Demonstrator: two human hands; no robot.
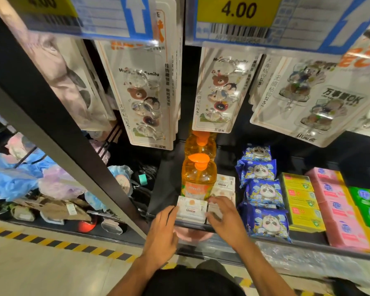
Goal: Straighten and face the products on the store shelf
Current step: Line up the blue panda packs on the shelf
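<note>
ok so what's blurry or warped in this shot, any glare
Head view: wide-angle bend slants the black upright and fans the hook packs outward; the pink boxes at the right edge and the right hand are smeared; the clear price strip catches glare; the orange bottle is fairly sharp.

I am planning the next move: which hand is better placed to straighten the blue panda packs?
Probably the right hand: it rests on the white boxes next to the blue panda packs; the left hand is farther left.

Pale floor (30,270) at seven o'clock carries a yellow-black hazard stripe (58,243); a black shelf upright (58,116) slants at ten o'clock.
</note>
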